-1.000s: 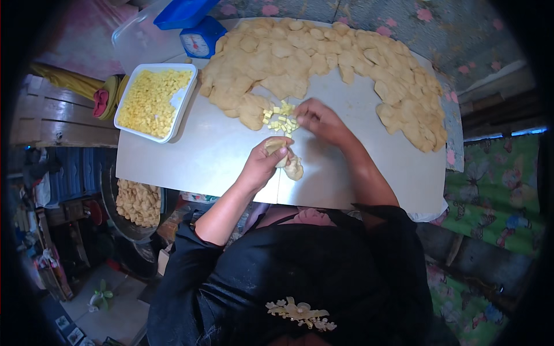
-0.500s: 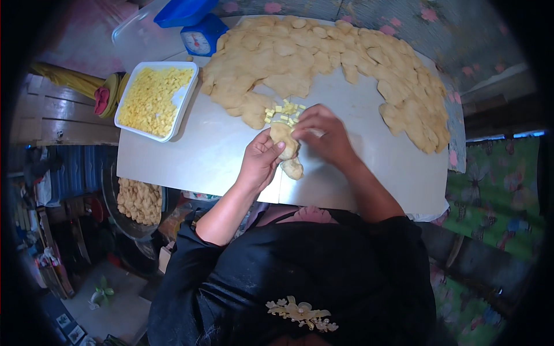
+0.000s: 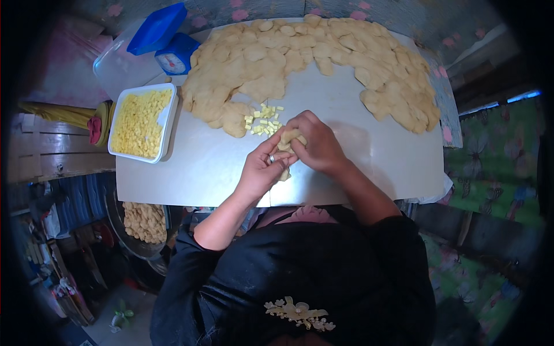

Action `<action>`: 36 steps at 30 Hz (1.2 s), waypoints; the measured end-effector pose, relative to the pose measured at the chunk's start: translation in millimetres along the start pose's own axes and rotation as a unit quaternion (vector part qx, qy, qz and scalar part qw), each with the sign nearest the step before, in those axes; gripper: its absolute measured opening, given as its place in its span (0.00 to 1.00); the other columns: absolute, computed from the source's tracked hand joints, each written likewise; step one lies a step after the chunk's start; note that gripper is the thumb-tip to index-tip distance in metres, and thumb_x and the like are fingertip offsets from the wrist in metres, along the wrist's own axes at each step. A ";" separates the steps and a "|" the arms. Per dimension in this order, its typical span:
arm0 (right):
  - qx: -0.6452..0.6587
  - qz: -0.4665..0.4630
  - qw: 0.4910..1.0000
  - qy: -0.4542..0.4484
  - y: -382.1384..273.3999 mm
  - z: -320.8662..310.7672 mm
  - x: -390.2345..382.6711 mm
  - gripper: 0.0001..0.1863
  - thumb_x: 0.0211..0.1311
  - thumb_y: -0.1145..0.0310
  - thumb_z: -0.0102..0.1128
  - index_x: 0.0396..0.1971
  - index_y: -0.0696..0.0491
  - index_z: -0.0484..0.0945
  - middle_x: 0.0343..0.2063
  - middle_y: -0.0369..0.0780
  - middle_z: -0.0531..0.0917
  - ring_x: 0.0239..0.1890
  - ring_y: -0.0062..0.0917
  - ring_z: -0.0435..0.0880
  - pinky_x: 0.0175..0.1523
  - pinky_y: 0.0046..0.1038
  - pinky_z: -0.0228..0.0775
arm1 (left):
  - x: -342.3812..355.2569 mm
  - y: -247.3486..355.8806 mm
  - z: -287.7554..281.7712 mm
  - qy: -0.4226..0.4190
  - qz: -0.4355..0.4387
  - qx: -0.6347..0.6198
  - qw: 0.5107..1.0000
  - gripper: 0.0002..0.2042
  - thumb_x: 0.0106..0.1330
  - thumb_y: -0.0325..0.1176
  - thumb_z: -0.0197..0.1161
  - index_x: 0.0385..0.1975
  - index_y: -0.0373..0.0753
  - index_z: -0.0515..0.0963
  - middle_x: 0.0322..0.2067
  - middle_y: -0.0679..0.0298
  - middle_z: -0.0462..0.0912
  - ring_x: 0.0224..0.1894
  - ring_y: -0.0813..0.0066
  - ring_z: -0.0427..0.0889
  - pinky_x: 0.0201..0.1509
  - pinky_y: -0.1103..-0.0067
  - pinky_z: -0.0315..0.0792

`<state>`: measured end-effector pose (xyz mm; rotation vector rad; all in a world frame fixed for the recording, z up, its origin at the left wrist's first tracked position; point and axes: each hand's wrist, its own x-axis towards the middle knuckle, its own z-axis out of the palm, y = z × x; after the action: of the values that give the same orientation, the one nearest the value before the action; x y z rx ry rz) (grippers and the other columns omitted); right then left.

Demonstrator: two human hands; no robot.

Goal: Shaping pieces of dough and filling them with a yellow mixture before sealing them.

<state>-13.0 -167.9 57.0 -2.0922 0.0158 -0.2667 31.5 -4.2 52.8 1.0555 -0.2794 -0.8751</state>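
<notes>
A soft piece of beige dough (image 3: 293, 139) is held between my two hands over the near part of the table. My left hand (image 3: 261, 172), with a ring on one finger, supports it from the left. From the right, my right hand (image 3: 317, 143) bends its fingers closed over the dough's top. Below the left thumb another bit of dough (image 3: 285, 175) shows, partly hidden. Small pale yellow cubes (image 3: 265, 121) lie scattered on the table just beyond my hands. Flattened dough pieces (image 3: 242, 66) overlap in a broad layer across the far side.
A white tray (image 3: 166, 131) of yellow cubes stands at the table's left. Behind it is a blue kitchen scale (image 3: 178, 55) beside a clear plastic lid. Below the left table edge, a large round pan (image 3: 118, 222) holds brown lumps (image 3: 144, 222). A patterned green curtain hangs at right.
My right hand has come in from above the dough and now grips it together with the left. The dough looks more folded. The whole view has shifted slightly.
</notes>
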 end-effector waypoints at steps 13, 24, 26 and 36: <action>-0.126 0.085 0.987 0.045 76.5 -57.2 49.5 0.18 0.53 0.68 0.60 0.46 0.54 0.75 0.40 0.42 0.77 0.41 0.31 0.77 0.46 0.29 0.69 | 15.1 -34.9 13.2 0.004 0.208 0.727 0.655 0.15 0.53 0.44 0.64 0.31 0.38 0.78 0.40 0.60 0.71 0.48 0.62 0.68 0.54 0.64 0.56; 0.115 0.156 0.979 0.065 85.5 -27.7 85.4 0.15 0.49 0.69 0.60 0.39 0.52 0.75 0.41 0.44 0.75 0.44 0.37 0.74 0.49 0.35 0.65 | 28.9 -27.0 -19.3 0.120 0.070 0.075 0.987 0.21 0.67 0.36 0.53 0.55 0.31 0.62 0.51 0.57 0.67 0.48 0.72 0.70 0.53 0.77 0.66; -0.226 -0.054 0.961 0.149 84.7 -24.3 88.7 0.16 0.50 0.70 0.58 0.42 0.53 0.74 0.41 0.43 0.75 0.47 0.37 0.72 0.50 0.35 0.64 | 34.5 -21.4 -28.3 0.094 0.065 0.018 0.993 0.20 0.69 0.35 0.50 0.55 0.29 0.63 0.50 0.57 0.69 0.47 0.74 0.71 0.52 0.79 0.66; 0.143 0.161 0.976 -0.005 24.9 -15.3 65.9 0.18 0.47 0.74 0.63 0.42 0.52 0.77 0.30 0.36 0.75 0.33 0.21 0.74 0.41 0.22 0.67 | 29.1 -13.9 -40.3 0.101 0.005 -0.121 0.988 0.19 0.70 0.37 0.48 0.55 0.31 0.62 0.44 0.56 0.73 0.46 0.64 0.75 0.52 0.72 0.72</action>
<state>50.8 -201.5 55.3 -1.7713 0.2921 -0.0564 67.1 -2.7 15.4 0.9076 -0.0069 -0.7644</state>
